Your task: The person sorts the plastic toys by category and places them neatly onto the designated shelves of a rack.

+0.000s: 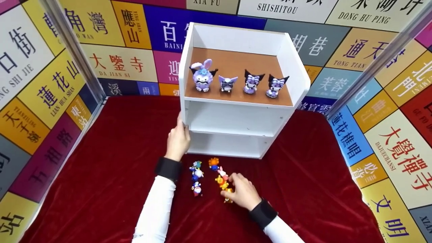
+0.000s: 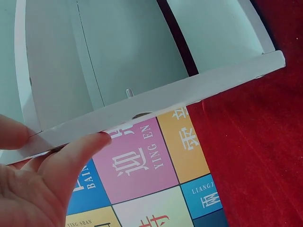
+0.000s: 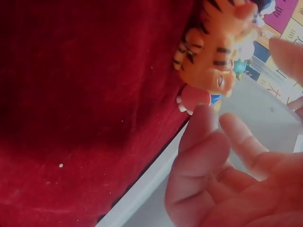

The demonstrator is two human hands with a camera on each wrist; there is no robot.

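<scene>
My left hand grips the left side panel of a white shelf unit, thumb and fingers on opposite sides of the panel's edge. My right hand reaches over the right-hand row of small figurines with fingers spread and loosely bent, holding none of them. Nearest to it are an orange striped tiger figurine, a yellow bear figurine and a pink long-eared figurine. In the right wrist view the fingertips overlap a pink part behind the tiger.
Four purple-and-black figurines, one of them a bunny-eared figurine, stand on the brown top shelf. An orange-maned figurine and a row of blue-and-white figurines lie on the red cloth. Lettered panels surround the cloth.
</scene>
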